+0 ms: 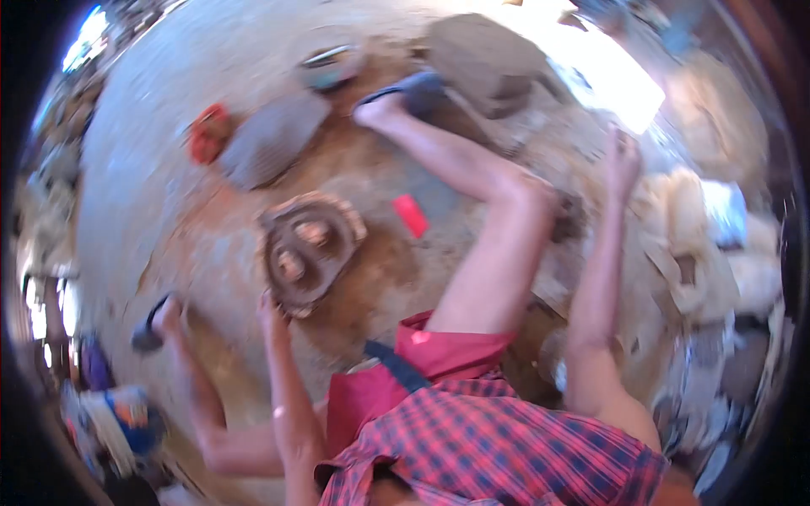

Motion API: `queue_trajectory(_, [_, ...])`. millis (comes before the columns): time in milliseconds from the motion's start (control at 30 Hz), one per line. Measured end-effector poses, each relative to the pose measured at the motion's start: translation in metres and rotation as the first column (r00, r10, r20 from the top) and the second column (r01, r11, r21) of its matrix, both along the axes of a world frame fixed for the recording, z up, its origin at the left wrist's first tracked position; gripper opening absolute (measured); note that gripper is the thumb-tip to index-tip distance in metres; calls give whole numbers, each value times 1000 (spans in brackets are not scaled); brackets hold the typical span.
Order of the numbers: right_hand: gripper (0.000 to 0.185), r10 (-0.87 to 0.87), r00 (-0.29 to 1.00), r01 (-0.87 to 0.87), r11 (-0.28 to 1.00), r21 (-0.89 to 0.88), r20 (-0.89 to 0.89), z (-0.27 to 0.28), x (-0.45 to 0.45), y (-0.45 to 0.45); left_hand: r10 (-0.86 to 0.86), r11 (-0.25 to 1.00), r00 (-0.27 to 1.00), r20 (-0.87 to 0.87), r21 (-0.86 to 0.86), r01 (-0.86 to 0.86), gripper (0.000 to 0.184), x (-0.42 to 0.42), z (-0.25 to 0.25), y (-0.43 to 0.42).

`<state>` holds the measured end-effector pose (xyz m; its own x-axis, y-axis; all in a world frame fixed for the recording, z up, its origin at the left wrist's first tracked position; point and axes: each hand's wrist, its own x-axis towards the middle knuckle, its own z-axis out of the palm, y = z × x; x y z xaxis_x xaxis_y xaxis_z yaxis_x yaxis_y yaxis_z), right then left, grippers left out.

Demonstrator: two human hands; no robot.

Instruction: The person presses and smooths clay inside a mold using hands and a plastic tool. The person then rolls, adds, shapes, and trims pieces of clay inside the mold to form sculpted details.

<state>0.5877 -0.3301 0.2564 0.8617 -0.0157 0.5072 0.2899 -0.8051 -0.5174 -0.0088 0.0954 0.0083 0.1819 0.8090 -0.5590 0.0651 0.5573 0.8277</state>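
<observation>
A brown clay-like piece [310,246] with a rough, scalloped rim and two lighter lumps in its hollows rests on the floor, left of centre. At its lower edge is my left hand [272,310], blurred, its fingers against or beside the rim. My right hand [624,156] is stretched out at the upper right, near the bright patch; its fingers are blurred, and nothing can be made out in them. A small red rectangular piece [410,216] lies on the floor right of the clay-like piece.
A grey mound [278,139], an orange-red bundle [209,133] and a bowl [331,66] with a stick across it stand farther forward. A large block of clay [485,63] lies beyond my right foot. Bags and cloths [709,228] line the right side.
</observation>
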Motion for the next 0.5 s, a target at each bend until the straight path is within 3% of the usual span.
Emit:
queue_trajectory(33, [55, -38, 993, 33, 998, 47, 111, -16, 8, -8, -54, 998, 994, -92, -40, 51, 40, -1, 7, 1])
queue_trajectory(67, [56, -61, 974, 42, 995, 94, 217, -25, 4, -9, -128, 987, 992, -10, -101, 126, 46, -9, 5, 3])
queue_trajectory(133, [60, -51, 999, 50, 994, 96, 2, -30, -26, -10, -49, 987, 999, -13, -152, 47, 55, -2, -8, 1])
queue_trajectory(233, [61, -106, 962, 36, 962, -270, -251, -132, -16, -29, -82, 974, 997, -11, -212, 78, 68, -13, -5, -14])
queue_trajectory(267, [62, -86, 952, -4, 956, -292, -295, -148, -15, -36, -143, 980, 988, 54, -135, 149, 68, -8, 15, -30])
queue_trajectory(300, [63, -51, 946, -41, 962, -271, -322, -158, -9, -41, -110, 982, 993, 34, -151, 114, 68, -9, 18, -38])
queue_trajectory(400, [64, 42, 937, -110, 978, -180, -346, -156, 19, -46, 4, 956, 999, 54, -294, 12, 64, 12, 37, -50])
queue_trajectory(500, [65, 123, 955, -169, 974, -153, -270, -115, 15, -1, 59, 967, 996, 65, -250, -41, 59, 17, 34, -49])
